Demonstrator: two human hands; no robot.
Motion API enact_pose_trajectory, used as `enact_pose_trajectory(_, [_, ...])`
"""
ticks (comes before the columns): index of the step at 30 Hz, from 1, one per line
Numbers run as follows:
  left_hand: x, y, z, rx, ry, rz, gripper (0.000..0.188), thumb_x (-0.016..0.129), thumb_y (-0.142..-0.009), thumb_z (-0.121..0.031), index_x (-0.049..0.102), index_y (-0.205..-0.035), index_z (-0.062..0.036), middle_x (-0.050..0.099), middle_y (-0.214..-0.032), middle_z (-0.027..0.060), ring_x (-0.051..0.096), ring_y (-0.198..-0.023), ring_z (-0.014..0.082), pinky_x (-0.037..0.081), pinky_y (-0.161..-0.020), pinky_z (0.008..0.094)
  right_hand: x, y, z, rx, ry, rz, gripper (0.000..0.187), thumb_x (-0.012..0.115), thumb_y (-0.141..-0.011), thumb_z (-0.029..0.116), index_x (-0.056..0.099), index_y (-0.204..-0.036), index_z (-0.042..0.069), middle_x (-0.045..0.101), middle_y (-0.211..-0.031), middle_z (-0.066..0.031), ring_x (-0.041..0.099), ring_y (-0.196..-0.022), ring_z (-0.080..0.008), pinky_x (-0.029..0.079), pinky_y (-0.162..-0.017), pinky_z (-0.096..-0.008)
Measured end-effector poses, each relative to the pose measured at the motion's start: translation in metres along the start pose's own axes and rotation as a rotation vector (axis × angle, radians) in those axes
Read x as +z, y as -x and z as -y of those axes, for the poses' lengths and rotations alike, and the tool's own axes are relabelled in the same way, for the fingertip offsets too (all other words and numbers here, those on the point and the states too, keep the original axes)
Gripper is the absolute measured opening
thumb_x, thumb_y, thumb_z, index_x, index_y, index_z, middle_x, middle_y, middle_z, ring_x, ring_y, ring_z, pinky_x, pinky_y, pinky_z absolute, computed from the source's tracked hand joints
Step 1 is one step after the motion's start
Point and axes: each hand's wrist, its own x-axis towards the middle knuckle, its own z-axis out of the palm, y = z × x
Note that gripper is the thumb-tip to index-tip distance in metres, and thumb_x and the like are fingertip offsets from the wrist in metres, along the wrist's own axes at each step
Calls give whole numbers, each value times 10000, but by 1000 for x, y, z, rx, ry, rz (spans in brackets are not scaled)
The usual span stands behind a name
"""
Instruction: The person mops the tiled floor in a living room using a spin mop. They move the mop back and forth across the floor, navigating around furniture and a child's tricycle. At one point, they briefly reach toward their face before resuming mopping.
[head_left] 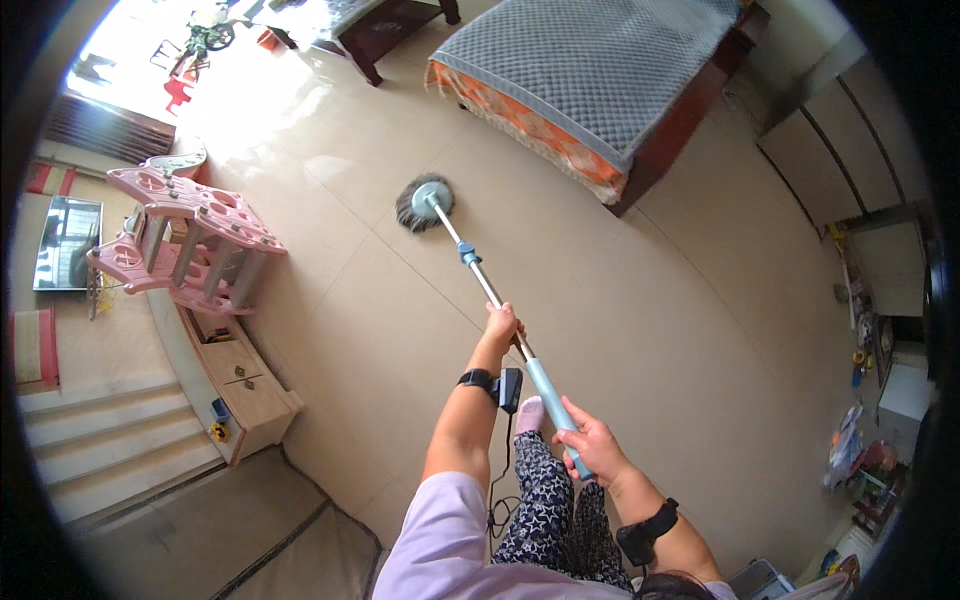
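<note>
Mop head (426,203): on floor (640,330), clear of bed (590,80) edge. Left hand (503,324): fingers round pole (487,283). Right hand (597,447): fingers round blue handle (544,385). I'd press flat, evenly.

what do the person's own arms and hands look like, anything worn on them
Both the left hand and right hand are ungloved. The left arm has a pale lilac sleeve, a black wrist strap, a boxy dark device and a thin black cable. The right forearm wears a dark band.
</note>
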Motion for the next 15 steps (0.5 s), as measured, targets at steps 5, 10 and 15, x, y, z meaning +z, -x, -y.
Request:
enact_pose_trajectory(5, [96, 55, 71, -55, -156, 96, 342, 379, -1012, -302, 198, -1248, -133, 525, -719, 151, 585, -536, 266, 531, -453, 436, -60, 95, -38, 72, -73, -127, 700, 534, -952, 35, 218, -1565, 157, 590, -887, -99, 527, -520, -122, 456, -390, -273])
enact_pose_trajectory(10, [216, 183, 218, -309, -42, 249, 465, 426, -1006, -302, 124, -1325, -150, 540, -833, 190, 626, -652, 322, 570, -533, 522, -138, 283, -92, 135, -211, -268, 721, 533, -937, 22, 210, -1567, 159, 601, -853, -89, 524, -503, -132, 445, -390, -286])
enact_pose_trajectory(15, [276, 346, 356, -548, -548, 572, 430, 495, -990, -430, 346, -1251, -123, 586, -978, 248, 662, -664, 399, 558, -457, 532, -170, 488, -154, 295, -236, -430, 717, 542, -919, 15, 245, -1559, 141, 625, -890, -109, 540, -511, -155, 441, -405, -297])
